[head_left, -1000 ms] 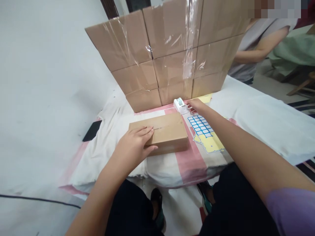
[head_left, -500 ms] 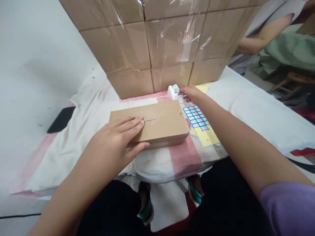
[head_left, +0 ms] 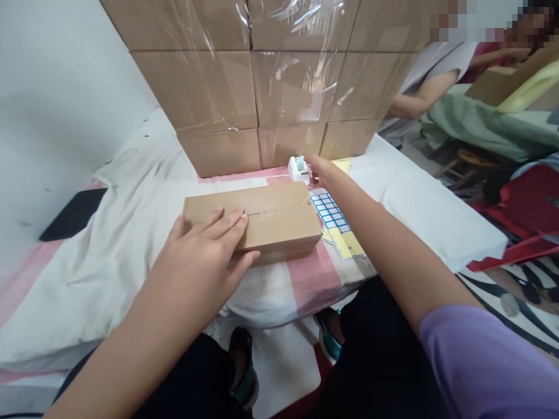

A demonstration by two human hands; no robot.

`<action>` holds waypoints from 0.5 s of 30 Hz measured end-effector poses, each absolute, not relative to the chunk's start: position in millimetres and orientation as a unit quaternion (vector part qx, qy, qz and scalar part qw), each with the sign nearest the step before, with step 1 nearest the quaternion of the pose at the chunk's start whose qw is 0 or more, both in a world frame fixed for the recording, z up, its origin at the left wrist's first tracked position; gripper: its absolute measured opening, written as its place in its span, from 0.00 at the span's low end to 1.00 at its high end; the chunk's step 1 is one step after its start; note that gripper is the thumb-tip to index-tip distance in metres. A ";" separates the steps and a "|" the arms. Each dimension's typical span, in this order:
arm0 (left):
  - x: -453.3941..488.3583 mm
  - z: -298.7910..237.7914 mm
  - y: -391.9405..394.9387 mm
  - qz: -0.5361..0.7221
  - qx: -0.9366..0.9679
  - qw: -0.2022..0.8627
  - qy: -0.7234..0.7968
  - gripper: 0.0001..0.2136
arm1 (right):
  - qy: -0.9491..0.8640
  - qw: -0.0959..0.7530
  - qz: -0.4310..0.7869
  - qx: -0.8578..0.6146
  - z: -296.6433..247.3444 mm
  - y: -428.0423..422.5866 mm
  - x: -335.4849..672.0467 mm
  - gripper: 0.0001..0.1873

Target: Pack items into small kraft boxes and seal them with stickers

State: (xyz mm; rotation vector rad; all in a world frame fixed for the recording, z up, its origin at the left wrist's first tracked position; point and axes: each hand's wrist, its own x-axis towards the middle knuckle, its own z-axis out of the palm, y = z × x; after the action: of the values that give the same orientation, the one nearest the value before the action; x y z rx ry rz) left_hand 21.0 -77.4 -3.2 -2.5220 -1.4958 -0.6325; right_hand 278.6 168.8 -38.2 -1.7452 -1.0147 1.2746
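A closed cardboard box lies on the cloth-covered table in front of me. My left hand is open on its left part, fingers spread over the top and thumb along the near side. Behind the box's far right corner stands a small white tape dispenser with a roll of clear tape. My right hand is at the dispenser's right side, its fingers bent together against it; whatever is between the fingertips is hidden. A sheet of blue-bordered labels lies below my right forearm, over yellow label sheets.
Stacked cartons under clear film rise behind the dispenser. A dark flat object lies at the left by the wall. At the right are another person's arm, a wooden stool and a red chair.
The view has turned to the right, bringing more of the room into sight. My left hand's fingers have spread a little on the box. My right hand stays at the tape dispenser.
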 end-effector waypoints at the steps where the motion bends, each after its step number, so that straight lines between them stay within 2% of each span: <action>1: 22.9 -1.2 -79.1 -0.196 -0.838 0.076 -0.504 0.23 | -0.395 0.377 0.494 -0.676 -36.7 166.5 277.1 0.09; 5: 29.9 7.5 -85.4 -0.124 -0.837 0.094 -0.525 0.22 | -0.386 0.402 0.475 -0.681 -36.2 162.9 272.6 0.07; 9: 31.8 9.4 -87.2 -0.117 -0.837 0.114 -0.523 0.22 | -0.379 0.424 0.457 -0.684 -43.2 164.3 269.5 0.03; 15: 31.3 8.0 -87.4 -0.121 -0.839 0.129 -0.515 0.22 | -0.366 0.457 0.444 -0.678 -56.2 163.1 270.5 0.07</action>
State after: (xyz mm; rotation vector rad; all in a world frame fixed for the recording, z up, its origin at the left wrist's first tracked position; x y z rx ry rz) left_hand 31.3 -87.4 8.0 -2.4393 -1.4979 -0.3504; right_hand 270.5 163.1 -56.2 -1.6711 -0.9024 1.0946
